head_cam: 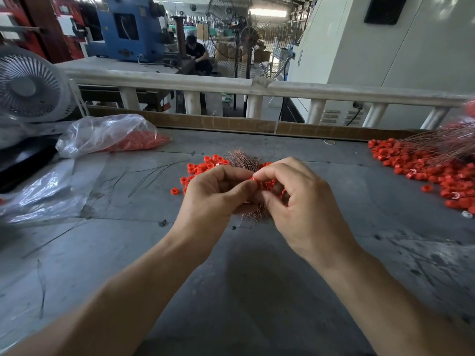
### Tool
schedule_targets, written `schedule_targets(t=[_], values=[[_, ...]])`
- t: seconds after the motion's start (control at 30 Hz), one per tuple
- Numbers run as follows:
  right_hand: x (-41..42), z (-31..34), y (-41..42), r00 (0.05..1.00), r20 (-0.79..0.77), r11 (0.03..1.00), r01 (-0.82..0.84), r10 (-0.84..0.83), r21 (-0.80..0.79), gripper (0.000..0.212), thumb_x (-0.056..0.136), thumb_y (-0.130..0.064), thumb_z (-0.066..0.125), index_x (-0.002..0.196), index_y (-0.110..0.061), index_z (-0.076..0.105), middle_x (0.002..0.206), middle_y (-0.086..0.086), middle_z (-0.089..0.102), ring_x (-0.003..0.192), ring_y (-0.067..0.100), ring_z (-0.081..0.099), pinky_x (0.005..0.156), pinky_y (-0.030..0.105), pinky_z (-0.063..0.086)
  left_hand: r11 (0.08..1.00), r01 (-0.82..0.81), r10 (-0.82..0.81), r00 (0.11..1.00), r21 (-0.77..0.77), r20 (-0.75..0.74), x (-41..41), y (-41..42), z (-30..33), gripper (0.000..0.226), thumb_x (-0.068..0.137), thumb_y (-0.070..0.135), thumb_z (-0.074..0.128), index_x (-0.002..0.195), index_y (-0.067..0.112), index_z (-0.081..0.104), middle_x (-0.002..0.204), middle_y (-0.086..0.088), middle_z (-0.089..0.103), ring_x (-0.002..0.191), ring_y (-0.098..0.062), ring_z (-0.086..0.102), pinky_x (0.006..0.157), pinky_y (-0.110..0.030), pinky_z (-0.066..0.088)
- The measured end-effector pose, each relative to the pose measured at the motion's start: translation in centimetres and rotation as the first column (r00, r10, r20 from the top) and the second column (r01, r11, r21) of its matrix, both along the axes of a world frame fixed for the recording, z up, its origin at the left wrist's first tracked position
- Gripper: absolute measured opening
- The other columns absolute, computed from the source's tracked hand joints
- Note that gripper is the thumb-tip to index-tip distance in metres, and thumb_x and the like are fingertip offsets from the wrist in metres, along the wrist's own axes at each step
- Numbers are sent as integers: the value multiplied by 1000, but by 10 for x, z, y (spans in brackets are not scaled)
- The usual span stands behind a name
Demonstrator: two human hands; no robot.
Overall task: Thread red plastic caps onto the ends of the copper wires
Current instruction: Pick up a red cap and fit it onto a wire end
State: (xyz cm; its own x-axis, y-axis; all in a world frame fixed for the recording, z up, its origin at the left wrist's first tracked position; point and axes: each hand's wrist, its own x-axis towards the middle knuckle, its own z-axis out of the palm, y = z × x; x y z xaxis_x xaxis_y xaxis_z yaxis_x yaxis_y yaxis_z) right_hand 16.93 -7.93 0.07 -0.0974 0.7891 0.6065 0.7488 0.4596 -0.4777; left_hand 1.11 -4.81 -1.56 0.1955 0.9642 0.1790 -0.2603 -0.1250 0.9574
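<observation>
My left hand [218, 194] grips a bundle of copper wires [243, 156] whose ends fan out above and below my fist. My right hand [298, 194] pinches a red plastic cap [254, 179] between thumb and forefinger, right at the left hand's fingertips. More red shows inside the curl of my right fingers. Loose red caps [203, 167] lie scattered on the grey table just beyond my hands.
A large heap of red caps [431, 173] with copper wires [437, 142] across it lies at the right. A clear bag of red caps [110, 136] sits at the left, by a white fan [28, 86]. Thin dark wires [151, 172] lie on the table [257, 278].
</observation>
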Motion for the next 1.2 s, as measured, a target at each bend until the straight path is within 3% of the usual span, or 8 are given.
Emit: schedule_targets(t=[0.13, 0.3, 0.4, 0.57, 0.83, 0.97, 1.07, 1.2], values=[[-6, -1, -1, 990, 107, 993, 88, -97, 83, 15, 87, -15, 76, 98, -22, 69, 101, -11, 61, 91, 5, 55, 72, 21, 48, 985, 56, -46, 997, -165, 61, 1, -3, 4, 16, 84, 6, 70, 100, 1, 69, 88, -14, 71, 85, -23, 68, 83, -36, 59], [-8, 0, -3, 973, 177, 986, 129, -147, 109, 10, 89, -22, 75, 96, -22, 68, 100, -11, 61, 94, 7, 56, 65, 6, 33, 957, 120, -97, 990, -263, 99, 1, -4, 7, 35, 89, 10, 65, 118, -10, 63, 109, -26, 60, 102, -34, 58, 108, -54, 43], [-7, 1, -2, 972, 177, 984, 136, -154, 111, 13, 87, -22, 76, 96, -22, 67, 99, -11, 61, 91, 7, 55, 63, 10, 32, 953, 133, -106, 988, -273, 111, 1, -5, 8, 47, 83, 14, 66, 122, -13, 60, 111, -27, 59, 103, -35, 56, 108, -55, 44], [-6, 0, -1, 965, 215, 983, 123, -151, 139, 8, 87, -22, 73, 93, -22, 68, 97, -11, 61, 91, 8, 56, 68, 13, 33, 962, 96, -87, 995, -255, 45, 0, -4, 7, 32, 94, 10, 62, 118, -11, 64, 119, -37, 62, 101, -34, 60, 104, -57, 47], [-4, 0, -1, 960, 239, 977, 101, -145, 187, 6, 86, -17, 75, 89, -18, 70, 93, -7, 63, 90, 12, 59, 72, 26, 50, 961, 106, -102, 994, -255, 30, 0, -3, 6, 33, 90, 12, 65, 113, -12, 67, 117, -39, 62, 101, -37, 60, 108, -60, 43], [-2, 2, -1, 967, 216, 978, 95, -135, 186, 7, 84, -15, 75, 83, -17, 68, 89, -6, 62, 86, 13, 58, 72, 32, 52, 950, 151, -142, 988, -272, 55, -2, -1, 3, 38, 88, 15, 65, 115, -12, 65, 109, -28, 63, 101, -35, 58, 107, -56, 43], [0, 4, -2, 965, 232, 982, 80, -118, 169, 6, 85, -19, 75, 85, -18, 69, 91, -7, 63, 88, 14, 59, 75, 35, 53, 947, 175, -167, 984, -270, 54, -3, -1, 4, 37, 84, 18, 66, 112, -7, 67, 104, -24, 62, 100, -33, 57, 97, -47, 47], [8, 7, -1, 970, 230, 985, 40, -78, 167, 11, 85, -21, 79, 95, -21, 72, 99, -10, 63, 92, 9, 58, 77, 22, 47, 958, 186, -176, 982, -218, 65, -3, 0, 4, 28, 80, 19, 68, 102, 2, 69, 91, -14, 64, 88, -24, 58, 82, -35, 51]])
